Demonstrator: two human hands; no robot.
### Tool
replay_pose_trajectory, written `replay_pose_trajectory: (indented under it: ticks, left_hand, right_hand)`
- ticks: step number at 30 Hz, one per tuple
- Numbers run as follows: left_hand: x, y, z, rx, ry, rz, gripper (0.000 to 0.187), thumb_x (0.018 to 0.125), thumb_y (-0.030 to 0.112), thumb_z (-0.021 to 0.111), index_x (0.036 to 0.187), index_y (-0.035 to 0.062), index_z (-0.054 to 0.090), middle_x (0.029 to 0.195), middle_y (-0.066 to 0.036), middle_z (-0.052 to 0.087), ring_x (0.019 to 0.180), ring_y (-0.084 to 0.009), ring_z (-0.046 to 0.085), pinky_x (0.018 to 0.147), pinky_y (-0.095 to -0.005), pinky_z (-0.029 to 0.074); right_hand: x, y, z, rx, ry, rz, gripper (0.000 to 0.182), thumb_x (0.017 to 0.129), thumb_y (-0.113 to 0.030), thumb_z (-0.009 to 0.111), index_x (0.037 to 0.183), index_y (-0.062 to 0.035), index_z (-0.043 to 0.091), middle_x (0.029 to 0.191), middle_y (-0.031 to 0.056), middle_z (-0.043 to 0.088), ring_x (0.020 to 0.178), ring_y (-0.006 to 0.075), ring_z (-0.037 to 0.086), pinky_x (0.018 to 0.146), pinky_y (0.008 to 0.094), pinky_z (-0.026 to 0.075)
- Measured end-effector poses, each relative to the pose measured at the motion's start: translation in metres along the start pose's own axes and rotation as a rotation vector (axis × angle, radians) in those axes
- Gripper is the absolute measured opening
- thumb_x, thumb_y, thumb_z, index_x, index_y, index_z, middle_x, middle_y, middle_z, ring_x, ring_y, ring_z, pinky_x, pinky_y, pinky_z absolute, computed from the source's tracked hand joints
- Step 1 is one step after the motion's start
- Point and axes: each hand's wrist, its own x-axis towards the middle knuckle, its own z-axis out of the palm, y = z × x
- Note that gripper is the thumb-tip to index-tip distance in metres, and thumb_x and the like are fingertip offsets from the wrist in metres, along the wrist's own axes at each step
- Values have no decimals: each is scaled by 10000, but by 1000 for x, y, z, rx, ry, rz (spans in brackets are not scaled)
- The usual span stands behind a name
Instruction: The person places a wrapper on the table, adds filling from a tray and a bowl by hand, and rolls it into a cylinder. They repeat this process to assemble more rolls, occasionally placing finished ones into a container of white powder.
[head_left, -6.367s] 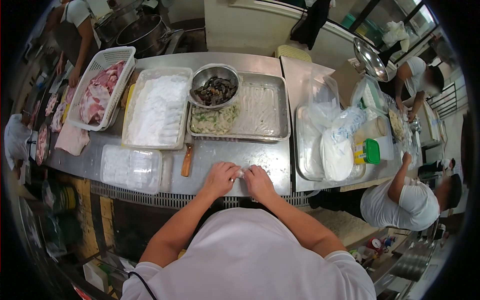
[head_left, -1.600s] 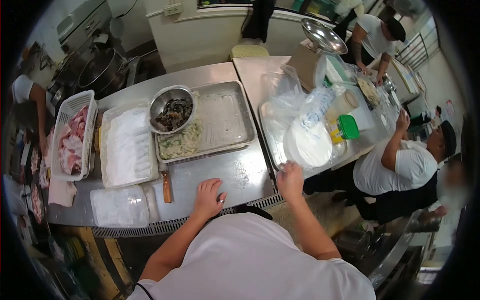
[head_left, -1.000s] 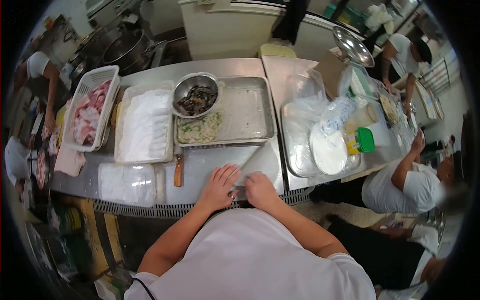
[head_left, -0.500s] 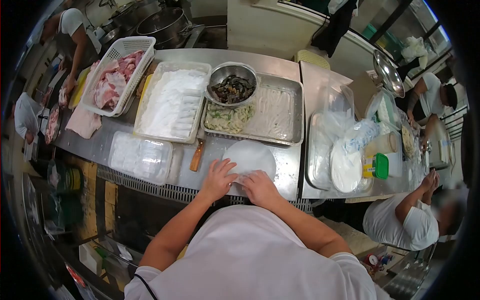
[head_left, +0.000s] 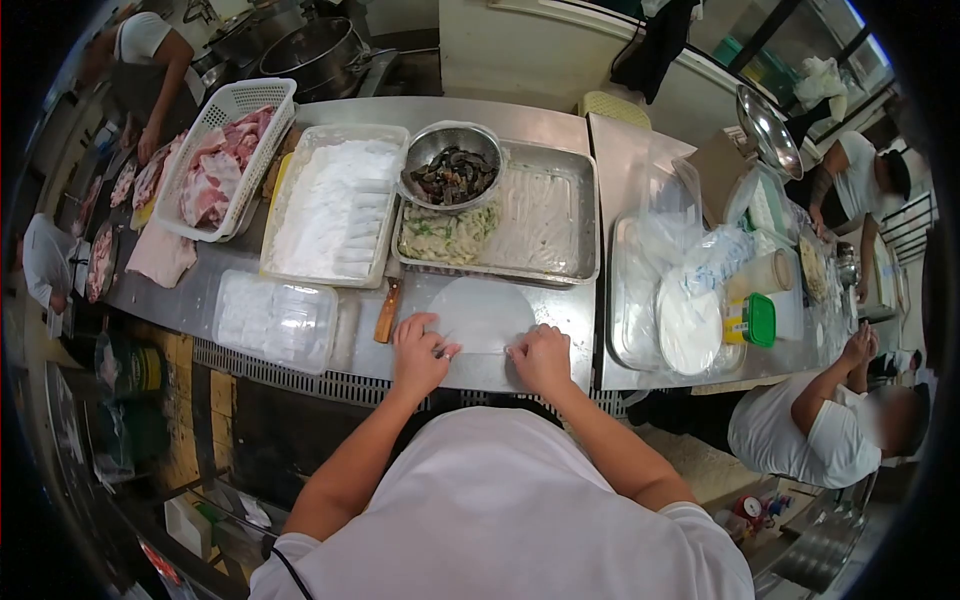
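Note:
A thin, round, whitish wrapper sheet [head_left: 485, 305] lies on the steel counter in front of me. My left hand [head_left: 420, 352] is closed at its near left edge, fingertips pinched on the sheet. At the near right edge my right hand [head_left: 541, 358] pinches the sheet too. Between the two hands the near edge runs fairly straight. A knife with a wooden handle [head_left: 387, 312] lies just left of the sheet. Beyond it stands a steel tray [head_left: 550, 225] with a pale green-flecked filling [head_left: 447, 236]. A steel bowl [head_left: 410, 185] of dark pieces rests over that filling.
To the left are a white tub [head_left: 388, 262] of white powder with rolls in it, a lidded clear container [head_left: 275, 325] and a white basket [head_left: 250, 215] of raw meat. Plastic bags [head_left: 715, 265] and a green-lidded tub [head_left: 760, 320] stand right. Other people work at both sides.
My hands have moved apart along the sheet's near edge, the right hand going right and the left slightly left. The view has shifted a little.

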Motion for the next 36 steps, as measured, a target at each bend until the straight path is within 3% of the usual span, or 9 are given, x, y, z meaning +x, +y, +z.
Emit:
replay_pose_trajectory:
  ticks: [4, 7, 11, 17, 20, 21, 25, 29, 36]
  left_hand:
    - [5, 14, 0, -6, 15, 30, 216, 851, 159, 852, 1067, 149, 853, 1514, -141, 611, 1474, -400, 498, 1242, -581, 337]
    - [2, 8, 7, 46, -46, 153, 273, 874, 128, 809, 1128, 207, 872, 1552, -153, 595, 1496, -410, 480, 1266, -610, 303]
    - [-1, 6, 10, 23, -74, 121, 301, 891, 107, 778, 1146, 230, 880, 1602, -168, 576, 1527, -428, 457, 1288, -640, 264]
    - [0, 5, 6, 27, -68, 110, 267, 915, 168, 783, 1153, 236, 881, 1617, -158, 572, 1537, -415, 449, 1300, -634, 249]
    - [1, 9, 3, 21, -75, 85, 234, 929, 230, 802, 1150, 231, 881, 1615, -148, 572, 1536, -406, 448, 1303, -627, 252]
    - [2, 12, 1, 12, -77, 72, 228, 931, 248, 809, 1146, 226, 882, 1612, -146, 573, 1535, -405, 448, 1303, -626, 254]
    - [6, 16, 5, 4, -58, 19, 267, 918, 300, 834, 1167, 210, 872, 1596, -158, 581, 1533, -408, 449, 1298, -628, 263]
    - [6, 15, 10, 50, -13, 64, 300, 903, 313, 844, 1182, 206, 861, 1593, -170, 577, 1518, -421, 465, 1287, -653, 267]
    - [4, 13, 16, 77, 20, 81, 306, 880, 331, 854, 1167, 225, 853, 1576, -173, 592, 1509, -441, 481, 1264, -686, 285]
  right_hand:
    - [7, -8, -7, -15, -80, 83, 340, 882, -270, 828, 1124, -35, 786, 1157, 181, 688, 1142, 379, 633, 980, 542, 481]
    - [2, -5, 5, -188, 136, -295, 503, 915, -272, 793, 1378, -92, 714, 1462, 223, 602, 1368, 436, 557, 1137, 615, 436]
    - [-16, -18, 0, -217, -90, -456, 545, 992, -346, 732, 1521, -244, 656, 1731, 190, 388, 1566, 518, 368, 1258, 740, 279]
    - [-40, 29, -31, -337, -120, -285, 593, 1034, -501, 677, 1553, -217, 640, 1753, 207, 355, 1592, 529, 310, 1260, 734, 273]
    - [-42, 50, -43, -272, -139, -238, 586, 1024, -454, 721, 1542, -191, 642, 1786, 236, 274, 1606, 563, 256, 1251, 761, 258]
    - [-34, 44, -55, -219, -72, -269, 560, 1029, -349, 739, 1528, -113, 642, 1730, 273, 373, 1549, 547, 387, 1247, 678, 345]
    - [38, 33, -76, 198, 138, -216, 550, 989, -173, 723, 1494, 16, 617, 1577, 306, 562, 1425, 489, 560, 1207, 495, 463]
    - [140, 34, -83, 256, 99, -100, 562, 985, -134, 714, 1515, 22, 608, 1460, 309, 655, 1370, 484, 608, 1185, 470, 483]
    - [296, 47, -69, 185, 14, -204, 571, 964, -70, 639, 1522, 43, 589, 1482, 334, 621, 1402, 492, 582, 1214, 490, 461]
